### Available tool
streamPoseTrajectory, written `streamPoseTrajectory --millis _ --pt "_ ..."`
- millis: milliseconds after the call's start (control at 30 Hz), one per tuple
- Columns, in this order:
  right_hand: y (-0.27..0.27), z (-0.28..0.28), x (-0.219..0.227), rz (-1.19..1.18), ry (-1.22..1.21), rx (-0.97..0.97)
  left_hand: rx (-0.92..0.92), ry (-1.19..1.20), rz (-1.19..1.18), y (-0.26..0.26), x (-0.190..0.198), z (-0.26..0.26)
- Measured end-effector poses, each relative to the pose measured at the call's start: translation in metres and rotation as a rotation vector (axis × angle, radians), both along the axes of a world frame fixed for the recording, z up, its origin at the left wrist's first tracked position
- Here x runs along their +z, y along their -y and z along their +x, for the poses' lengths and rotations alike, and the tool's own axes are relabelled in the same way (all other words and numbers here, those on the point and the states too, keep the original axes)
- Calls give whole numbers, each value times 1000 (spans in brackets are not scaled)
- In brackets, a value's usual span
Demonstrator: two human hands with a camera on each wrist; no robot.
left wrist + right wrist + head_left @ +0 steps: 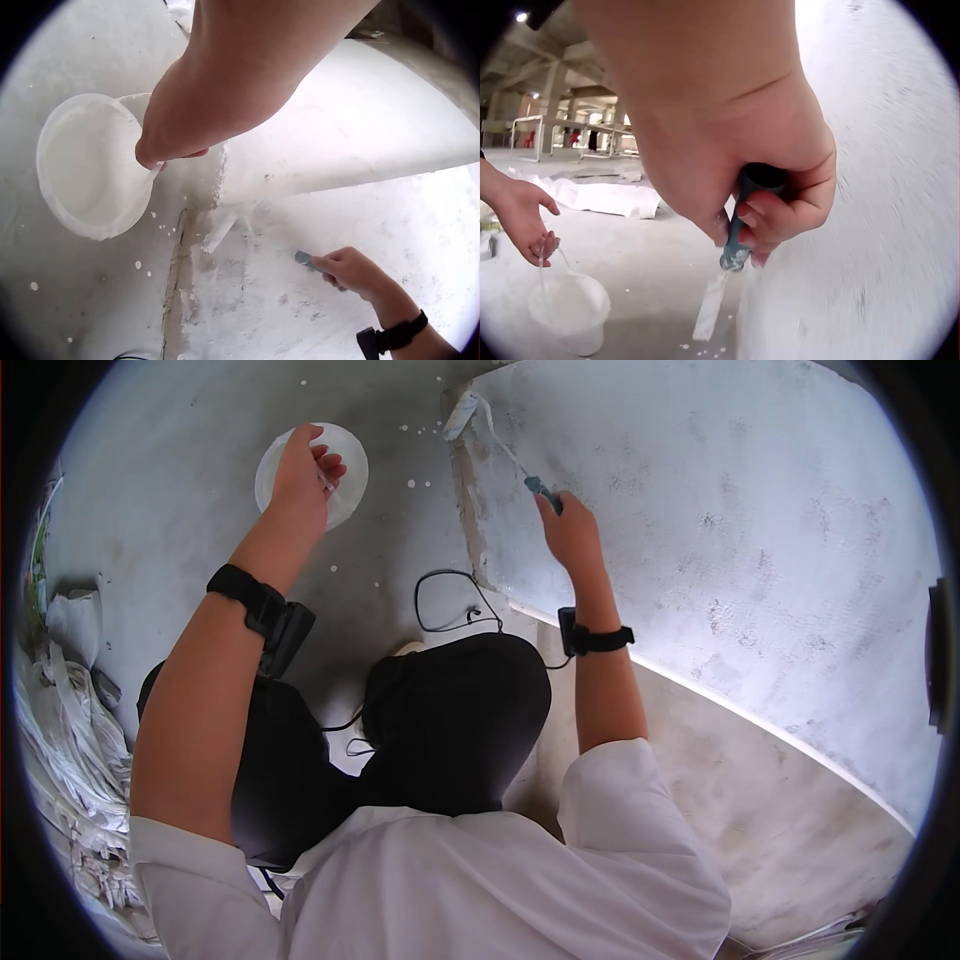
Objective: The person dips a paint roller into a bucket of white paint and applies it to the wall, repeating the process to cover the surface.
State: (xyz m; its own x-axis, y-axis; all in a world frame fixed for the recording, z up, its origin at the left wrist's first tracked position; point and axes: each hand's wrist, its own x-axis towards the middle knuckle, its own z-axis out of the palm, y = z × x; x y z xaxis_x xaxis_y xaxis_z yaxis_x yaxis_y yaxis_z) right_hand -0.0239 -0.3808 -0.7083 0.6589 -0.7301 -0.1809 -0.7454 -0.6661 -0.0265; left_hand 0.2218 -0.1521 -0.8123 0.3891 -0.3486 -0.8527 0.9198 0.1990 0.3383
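A white paint bucket (348, 465) stands on the grey floor at the upper left. My left hand (300, 470) is over it and pinches its thin wire handle (561, 259); the left wrist view shows the bucket (86, 161) full of white paint under that hand (176, 139). My right hand (568, 530) grips the teal handle (739, 240) of a small paint roller (462, 415). The roller head lies at the bottom edge of the whitish wall (750, 540), where it meets the floor. In the left wrist view the roller (221, 232) is white with paint.
I crouch, with my knees in black trousers (450, 710) below the hands. A black cable (445, 605) loops on the floor between them. White paint drops (415, 455) dot the floor by the bucket. Crumpled white sacks (60, 740) pile up at the left.
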Motion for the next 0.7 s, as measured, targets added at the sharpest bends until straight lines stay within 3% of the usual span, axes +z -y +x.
streamPoseTrajectory --millis 67,133,167,267,400,533,600,700 --pt "-18 -27 -16 654 265 -503 24 -17 -24 0 -1 0" --pt "-36 -49 -18 1365 449 -817 -1 -5 -57 -3 3 -2" --pt "-38 -62 -32 1594 505 -863 3 -12 -88 -4 4 -3" --pt "-39 -85 -56 1488 436 -757 -22 1 -115 -7 6 -2" --pt "-43 -90 -71 1465 601 -622 -33 14 -129 -8 13 -4" --pt "-46 -50 -71 1443 737 -721 -36 15 -143 -9 12 -5" --pt "-37 -34 -75 1419 634 -686 -41 27 -130 -9 15 -6" --pt "-13 -27 -105 1439 718 -618 -42 32 -131 -9 14 -6"
